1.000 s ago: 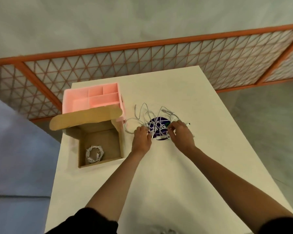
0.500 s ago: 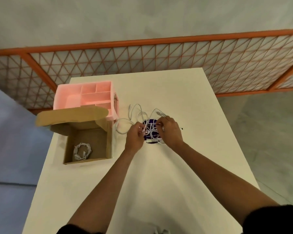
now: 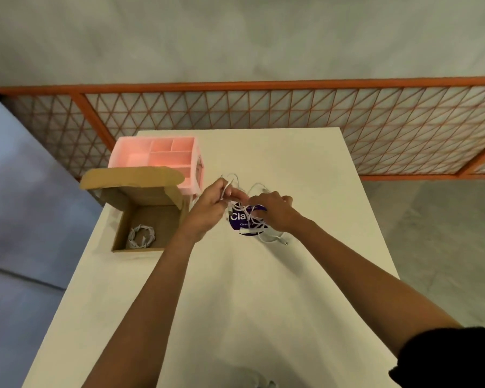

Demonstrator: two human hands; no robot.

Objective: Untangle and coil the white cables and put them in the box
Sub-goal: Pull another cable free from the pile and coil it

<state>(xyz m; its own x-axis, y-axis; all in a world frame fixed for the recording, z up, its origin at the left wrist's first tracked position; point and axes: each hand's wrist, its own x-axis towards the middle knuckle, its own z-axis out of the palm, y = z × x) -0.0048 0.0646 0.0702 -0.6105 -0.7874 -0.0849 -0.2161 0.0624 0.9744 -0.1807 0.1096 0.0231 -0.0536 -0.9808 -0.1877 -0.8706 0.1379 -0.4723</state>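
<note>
A black sleeve (image 3: pixel 445 357) covers the right upper arm; the left forearm (image 3: pixel 157 289) and right forearm (image 3: pixel 356 275) are bare.

At the left of the white counter (image 3: pixel 235 289), open brown cardboard box (image 3: pixel 165 217), one coiled white cable (image 3: pixel 141 236) inside it. Just behind the box, pink plastic compartment organiser (image 3: pixel 154 155). Right of the box, tangled white cables (image 3: pixel 267 240) over a round purple label (image 3: pixel 235 219), between my left hand (image 3: pixel 207 212) and right hand (image 3: pixel 276 215). Beyond the counter, orange wire-mesh fence (image 3: pixel 263 113).

Top of box (image 3: pixel 163 219) open; flap (image 3: pixel 132 177) & pink organizer (image 3: pixel 132 159) behind.
</note>
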